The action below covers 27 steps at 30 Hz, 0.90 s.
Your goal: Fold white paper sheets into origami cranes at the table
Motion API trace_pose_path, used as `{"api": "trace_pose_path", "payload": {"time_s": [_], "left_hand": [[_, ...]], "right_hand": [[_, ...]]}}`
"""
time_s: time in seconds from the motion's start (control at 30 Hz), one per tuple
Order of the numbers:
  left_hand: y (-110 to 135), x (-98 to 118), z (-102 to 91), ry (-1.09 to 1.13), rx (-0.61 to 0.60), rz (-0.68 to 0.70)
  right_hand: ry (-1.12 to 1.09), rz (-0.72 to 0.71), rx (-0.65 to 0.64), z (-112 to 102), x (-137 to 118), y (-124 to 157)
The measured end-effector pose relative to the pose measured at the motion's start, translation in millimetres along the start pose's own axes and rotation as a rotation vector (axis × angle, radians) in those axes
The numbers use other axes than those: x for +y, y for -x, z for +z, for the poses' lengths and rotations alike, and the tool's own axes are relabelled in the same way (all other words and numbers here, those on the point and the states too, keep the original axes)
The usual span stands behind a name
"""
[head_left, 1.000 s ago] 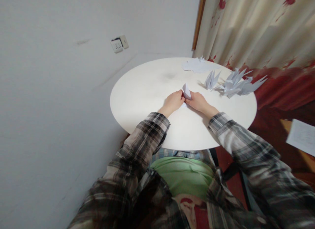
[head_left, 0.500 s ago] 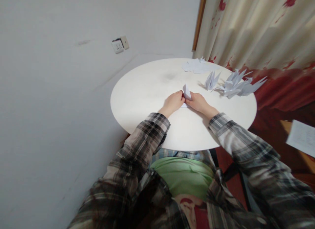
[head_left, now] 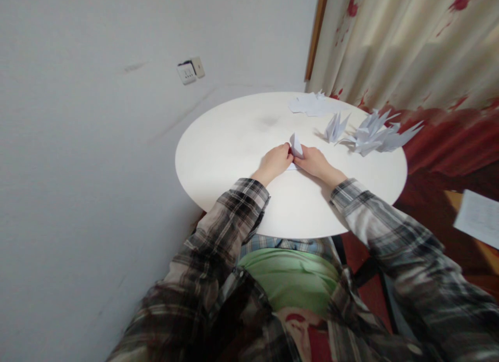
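Now | L hand (head_left: 275,162) + R hand (head_left: 315,162): fingers pinch folded paper (head_left: 296,145) | table (head_left: 226,144) mid, rim well apart | cranes (head_left: 370,134) near R.

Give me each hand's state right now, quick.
Left hand: closed on the folded paper, which rests on the table.
Right hand: closed on the same folded paper.

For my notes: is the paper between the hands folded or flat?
Folded: the paper stands up as a pointed flap between left hand and right hand.

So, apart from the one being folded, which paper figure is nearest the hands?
The lone figure beside the right hand; the pile lies farther right.
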<state>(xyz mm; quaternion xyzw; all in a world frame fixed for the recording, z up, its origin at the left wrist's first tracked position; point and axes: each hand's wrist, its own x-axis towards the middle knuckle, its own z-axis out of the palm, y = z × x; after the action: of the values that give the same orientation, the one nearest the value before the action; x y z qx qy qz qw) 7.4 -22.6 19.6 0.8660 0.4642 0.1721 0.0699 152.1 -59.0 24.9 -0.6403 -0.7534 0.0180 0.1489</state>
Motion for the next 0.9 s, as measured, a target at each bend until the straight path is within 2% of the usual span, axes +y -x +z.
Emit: {"api": "trace_pose_path", "payload": {"time_s": [0.9], "left_hand": [[2.0, 4.4, -5.1, 0.002, -0.011, -0.008]], "right_hand": [[0.019, -0.004, -0.012, -0.4, 1.0, -0.7]]}}
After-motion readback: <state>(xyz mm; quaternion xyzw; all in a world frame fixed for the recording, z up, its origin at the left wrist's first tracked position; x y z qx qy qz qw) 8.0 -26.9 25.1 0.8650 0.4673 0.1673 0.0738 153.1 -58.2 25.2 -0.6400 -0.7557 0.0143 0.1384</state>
